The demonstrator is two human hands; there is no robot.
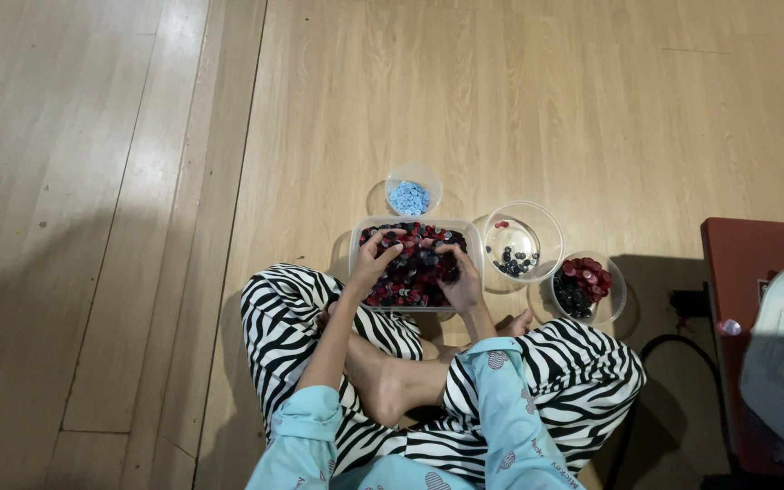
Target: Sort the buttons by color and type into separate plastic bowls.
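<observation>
Inside a clear tub (357,238), both hands dig among red and dark buttons (415,263), grip unclear.

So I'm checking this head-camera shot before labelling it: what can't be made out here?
- Head view: whether the left hand or right hand pinches a button; the fingers are sunk in the rectangular tub, too small.
- Tub's near wall: hidden by the wrists.
- Things on the red table: cut off by the right edge.
- Button holes and shapes in the bowls: too small.
</observation>
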